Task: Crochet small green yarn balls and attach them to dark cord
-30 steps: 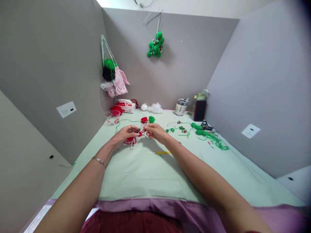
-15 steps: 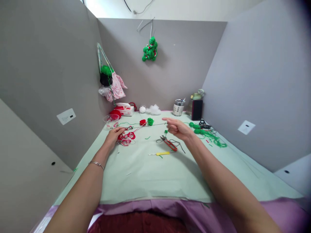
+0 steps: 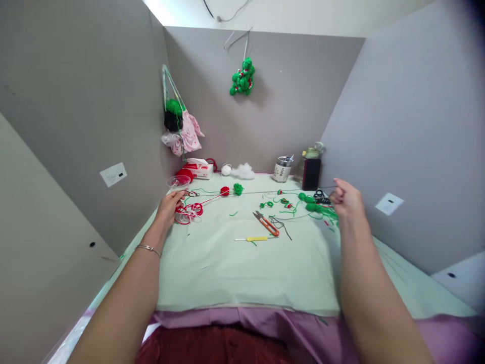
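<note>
A thin dark strand of yarn (image 3: 265, 191) runs taut across the table between my two hands. My left hand (image 3: 169, 205) is closed in a pinch at its left end, where dark loops and a small reddish bit show at the fingertips. At the far right, my right hand (image 3: 346, 198) is closed on the strand's other end. Below my left fingers lies a tangle of red and white yarn (image 3: 188, 213). A red yarn ball (image 3: 225, 191) and a green yarn bundle (image 3: 238, 189) sit beside the strand. Small green and red crocheted pieces (image 3: 285, 201) lie beneath it.
Orange-handled thread snips (image 3: 266, 224) and a yellow-handled crochet hook (image 3: 256, 238) lie mid-table. Green crocheted balls (image 3: 310, 207) and black scissors (image 3: 321, 197) are at right. A tissue box (image 3: 199, 169), a pen tin (image 3: 282, 170) and a dark phone-like slab (image 3: 311, 174) stand behind.
My right hand has moved far to the right, drawing the dark strand out longer. My left hand stays pinched at the left, and small crocheted pieces are uncovered. The view has shifted slightly.
</note>
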The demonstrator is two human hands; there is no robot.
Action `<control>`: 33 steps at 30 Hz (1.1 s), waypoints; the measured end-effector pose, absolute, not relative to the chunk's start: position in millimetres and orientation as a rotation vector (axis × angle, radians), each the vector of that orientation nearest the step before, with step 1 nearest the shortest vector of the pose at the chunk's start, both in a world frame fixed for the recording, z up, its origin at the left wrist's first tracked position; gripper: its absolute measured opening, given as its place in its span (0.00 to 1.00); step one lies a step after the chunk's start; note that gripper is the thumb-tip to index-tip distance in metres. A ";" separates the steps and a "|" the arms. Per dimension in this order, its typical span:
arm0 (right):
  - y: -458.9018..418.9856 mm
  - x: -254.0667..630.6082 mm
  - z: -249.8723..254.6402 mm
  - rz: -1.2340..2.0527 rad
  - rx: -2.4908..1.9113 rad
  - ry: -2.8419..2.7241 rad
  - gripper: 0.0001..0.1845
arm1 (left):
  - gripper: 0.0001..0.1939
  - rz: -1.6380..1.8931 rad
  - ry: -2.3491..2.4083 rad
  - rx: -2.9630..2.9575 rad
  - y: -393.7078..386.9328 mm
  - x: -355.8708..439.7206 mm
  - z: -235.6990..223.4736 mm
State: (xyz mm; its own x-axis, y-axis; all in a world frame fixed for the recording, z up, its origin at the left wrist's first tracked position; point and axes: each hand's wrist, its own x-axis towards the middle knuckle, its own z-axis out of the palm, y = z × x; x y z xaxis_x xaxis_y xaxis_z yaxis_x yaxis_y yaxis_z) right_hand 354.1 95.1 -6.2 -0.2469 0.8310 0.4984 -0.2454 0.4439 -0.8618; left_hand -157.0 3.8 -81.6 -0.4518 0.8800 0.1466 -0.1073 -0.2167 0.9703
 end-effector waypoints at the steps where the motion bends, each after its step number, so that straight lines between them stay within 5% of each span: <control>1: 95.3 345.7 -8.2 1.078 -0.546 -1.536 0.11 | 0.22 1.741 1.298 0.990 2.7 -153.9 -79.3; 8: 65.1 200.5 -20.9 0.588 -0.780 -1.948 0.07 | 0.21 1.604 1.204 1.089 -7.0 -131.5 -65.4; 14: 52.8 69.3 -49.9 0.949 -0.793 -2.194 0.19 | 0.16 1.552 1.041 1.056 -12.8 -127.0 -59.2; 17: 57.7 38.6 -65.4 1.176 -0.836 -2.089 0.11 | 0.14 1.547 0.965 1.031 -12.4 -129.9 -58.9; 20: 59.6 33.2 -70.7 1.306 -0.806 -2.059 0.04 | 0.13 1.583 0.940 0.977 -10.5 -134.3 -60.0; 33: 75.7 151.1 -20.3 1.595 -0.776 -1.545 0.12 | 0.06 1.764 0.983 0.773 -4.8 -159.1 -69.8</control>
State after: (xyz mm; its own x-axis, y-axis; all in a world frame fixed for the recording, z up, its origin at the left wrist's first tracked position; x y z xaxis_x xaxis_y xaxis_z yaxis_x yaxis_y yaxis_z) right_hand 151.1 75.7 -20.3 -0.5187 0.8507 0.0849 -0.1118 0.0309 -0.9933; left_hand -159.1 -4.8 -69.8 -0.3588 0.9303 0.0767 -0.4239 -0.2356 0.8745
